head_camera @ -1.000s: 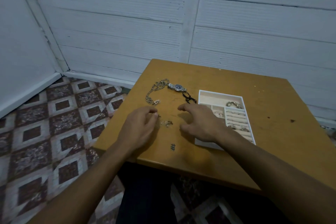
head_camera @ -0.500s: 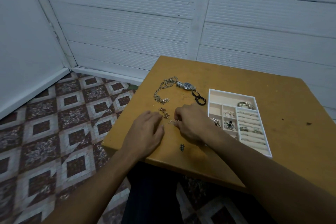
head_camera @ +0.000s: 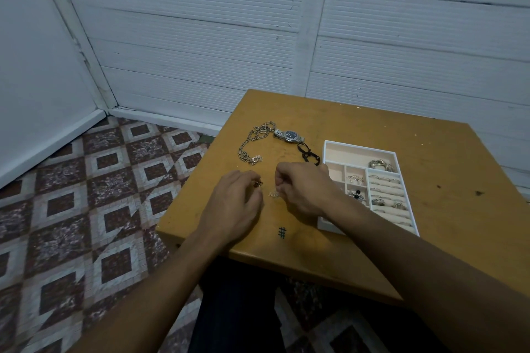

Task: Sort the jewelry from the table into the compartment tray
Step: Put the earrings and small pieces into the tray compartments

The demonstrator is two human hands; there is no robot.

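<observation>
Viewing from head camera: small silver piece (head_camera: 274, 194), flat on the table (head_camera: 430, 238) half a second ago, is now pinched by right hand (head_camera: 304, 189); small gold piece (head_camera: 258, 183) is pinched by left hand (head_camera: 232, 206). Transfer to compartment tray (head_camera: 360, 147) is judged next.

White plank walls (head_camera: 200, 46), patterned tile floor (head_camera: 86, 195)

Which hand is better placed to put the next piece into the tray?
Right. The right hand pinches a small silvery piece and lies just beside the compartment tray; the left hand is on its far side, farther from the tray.
</observation>
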